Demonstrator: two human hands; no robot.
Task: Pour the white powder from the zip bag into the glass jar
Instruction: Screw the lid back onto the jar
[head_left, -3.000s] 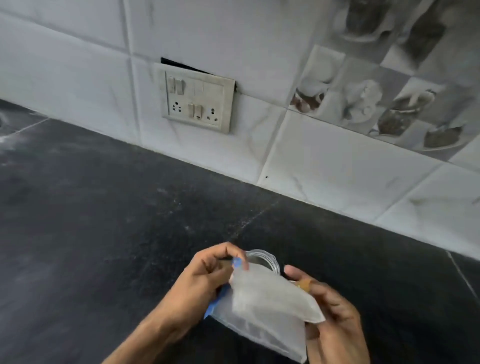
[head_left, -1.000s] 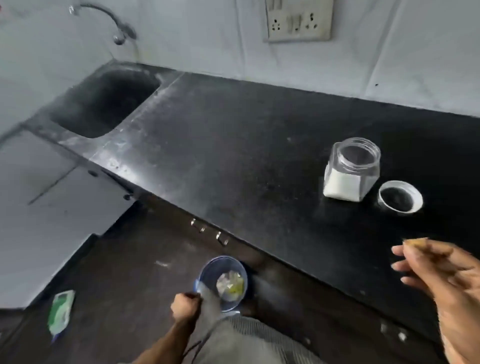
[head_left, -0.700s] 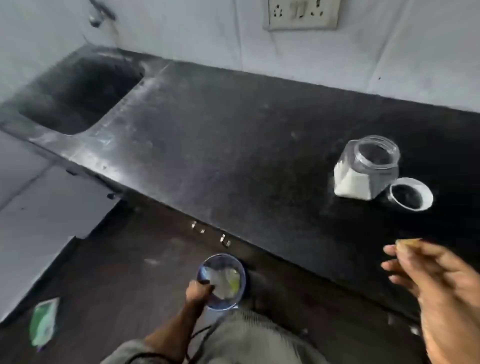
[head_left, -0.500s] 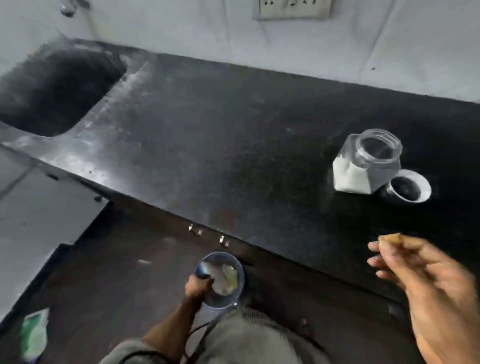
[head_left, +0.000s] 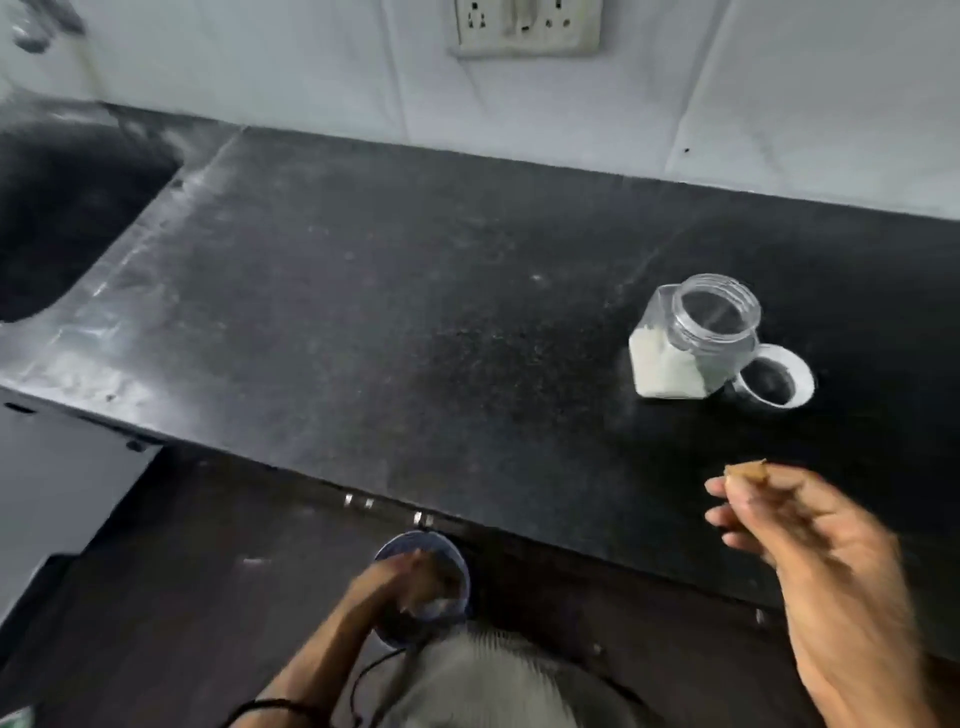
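Observation:
The glass jar (head_left: 696, 338) stands uncapped on the black counter (head_left: 415, 312), at the right, with white powder filling its lower part. Its white lid (head_left: 774, 382) lies touching it on the right. My right hand (head_left: 810, 545) hovers over the counter's front edge, short of the jar, fingers loosely apart and holding nothing; a tan strip sits on the index fingertip. My left hand (head_left: 400, 577) is down below the counter, inside a round blue bin (head_left: 452, 561) on the floor. A pale scrap, possibly the zip bag (head_left: 439, 605), shows under the blurred fingers.
A dark sink (head_left: 62, 223) is sunk into the counter at the far left. A switch and socket plate (head_left: 524, 26) is on the tiled wall behind. Below the counter edge is dark floor, with a green packet (head_left: 15, 719) at the bottom left corner.
Three seconds ago both hands held the zip bag over the jar. Since then my left hand has carried it down to the blue bin and reached in; my right hand hangs free.

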